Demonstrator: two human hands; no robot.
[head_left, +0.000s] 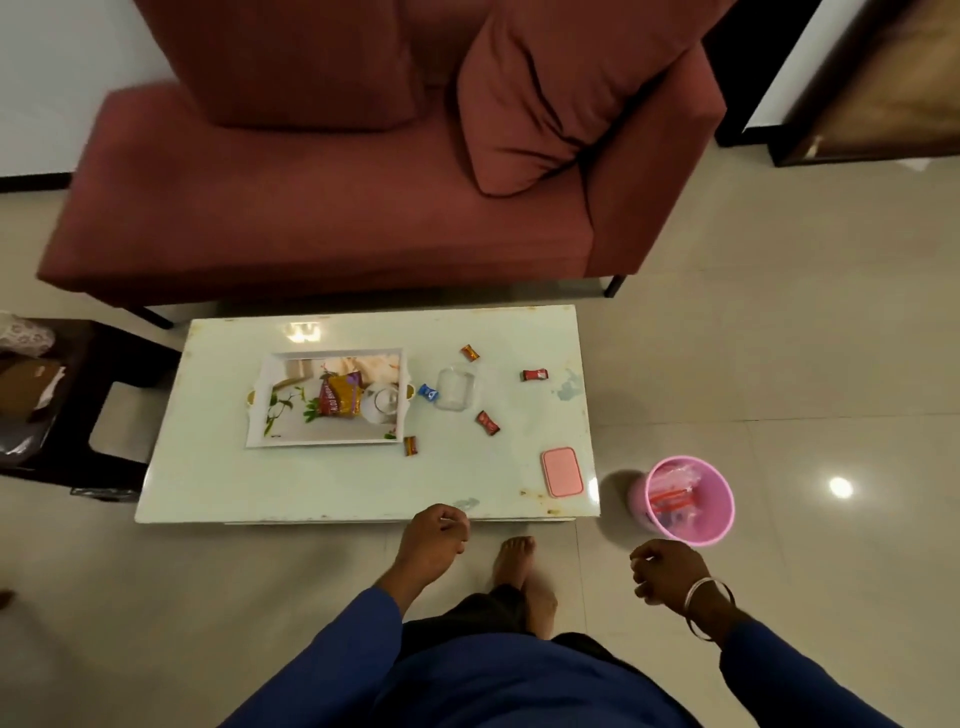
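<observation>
Head view: the left hand (434, 538) hovers at the table (311, 512) edge and the right hand (665, 569) near the pink bin (719, 512), both loosely curled and empty. The nearest wrapped candy (411, 446) lies just beside the tray (254, 415). It is probably light, with a slick, crinkly wrapper, so pinch its middle.

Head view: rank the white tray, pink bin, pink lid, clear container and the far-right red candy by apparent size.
1. white tray
2. pink bin, though it stands on the floor, farther from the camera
3. pink lid and clear container: about alike, not ranked
4. red candy, smallest
</observation>
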